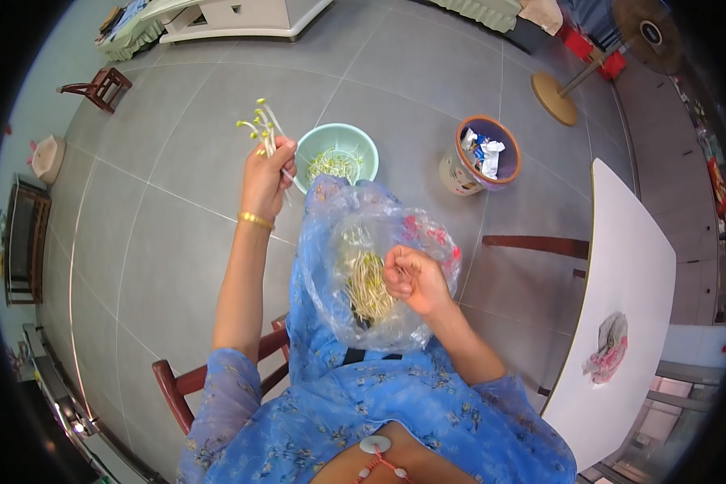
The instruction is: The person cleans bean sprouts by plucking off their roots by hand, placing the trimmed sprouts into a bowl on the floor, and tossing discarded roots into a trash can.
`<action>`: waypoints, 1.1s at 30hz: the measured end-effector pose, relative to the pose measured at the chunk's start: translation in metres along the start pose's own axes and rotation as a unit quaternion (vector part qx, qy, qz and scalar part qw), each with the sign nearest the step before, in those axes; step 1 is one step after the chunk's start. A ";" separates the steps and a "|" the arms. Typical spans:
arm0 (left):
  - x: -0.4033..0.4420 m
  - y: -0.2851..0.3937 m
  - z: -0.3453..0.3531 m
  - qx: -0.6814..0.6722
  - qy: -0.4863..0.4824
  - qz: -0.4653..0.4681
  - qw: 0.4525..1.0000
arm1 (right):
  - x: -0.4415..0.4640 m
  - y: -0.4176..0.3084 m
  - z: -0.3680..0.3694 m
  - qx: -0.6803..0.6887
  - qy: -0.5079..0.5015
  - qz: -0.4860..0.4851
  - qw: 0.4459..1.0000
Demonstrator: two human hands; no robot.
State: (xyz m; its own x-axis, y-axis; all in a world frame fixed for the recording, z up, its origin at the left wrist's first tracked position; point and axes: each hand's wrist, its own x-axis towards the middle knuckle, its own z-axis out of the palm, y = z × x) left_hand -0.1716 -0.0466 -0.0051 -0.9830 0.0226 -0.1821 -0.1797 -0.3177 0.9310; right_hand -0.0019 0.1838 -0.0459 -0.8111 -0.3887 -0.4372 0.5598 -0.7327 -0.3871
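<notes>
My left hand (268, 173) is closed around a small bunch of bean sprouts (264, 123), their yellow-green heads pointing up and away from me. Just to its right, a light green bowl (371, 151) on the floor holds more sprouts (335, 165). A clear plastic bag (323, 282) lies open on my lap with a heap of bean sprouts (369, 289) inside. Over the bag's right side, beside that heap, my right hand (411, 278) has its fingers curled together; whatever they may hold is too small to make out.
A bin (462, 176) with crumpled wrappers stands on the floor to the right of the bowl. Nearer on the right is a white table (621, 282) bearing a crumpled plastic bag (607, 348). A fan (557, 97) stands at the far right, a small stool (103, 87) at the far left.
</notes>
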 end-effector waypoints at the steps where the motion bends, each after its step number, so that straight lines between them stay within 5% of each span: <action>1: 0.023 -0.008 -0.002 0.001 0.000 0.001 1.000 | -0.001 -0.003 0.001 -0.017 0.009 0.001 1.000; 9: 0.189 -0.147 -0.033 0.230 -0.018 -0.174 0.957 | -0.009 -0.038 0.000 -0.050 0.029 -0.027 0.998; 12: 0.202 -0.177 -0.028 0.432 0.012 -0.109 0.895 | -0.010 -0.057 -0.002 -0.048 0.046 -0.048 0.997; 18: 0.196 -0.193 -0.039 0.409 -0.008 -0.129 0.903 | 0.003 -0.103 -0.019 -0.068 0.107 -0.141 0.982; 22: 0.174 -0.183 -0.050 0.301 -0.015 -0.146 0.942 | 0.025 -0.167 -0.029 -0.143 0.185 -0.300 0.925; 24: 0.158 -0.178 -0.055 0.234 -0.030 -0.149 0.960 | 0.041 -0.203 -0.040 -0.247 0.211 -0.414 0.850; 28: 0.115 -0.155 -0.057 0.136 -0.027 -0.174 0.975 | 0.096 -0.269 -0.087 -0.486 0.398 -0.558 0.542; 30: 0.089 -0.139 -0.057 0.084 -0.008 -0.179 0.980 | 0.128 -0.304 -0.160 -0.599 0.424 -0.542 0.410; 31: 0.078 -0.132 -0.058 0.086 0.001 -0.186 0.979 | 0.138 -0.314 -0.194 -0.602 0.421 -0.534 0.418; 33: 0.055 -0.118 -0.060 0.068 0.001 -0.133 0.989 | 0.144 -0.316 -0.249 -0.741 0.479 -0.274 0.383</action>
State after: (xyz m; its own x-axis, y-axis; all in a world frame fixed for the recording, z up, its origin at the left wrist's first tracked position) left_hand -0.2020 -0.0653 -0.1437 -0.9005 0.0858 -0.4263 -0.4349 -0.1709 0.8841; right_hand -0.2530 0.4979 -0.1884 -0.8387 0.5000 0.2161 0.4078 0.8394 -0.3594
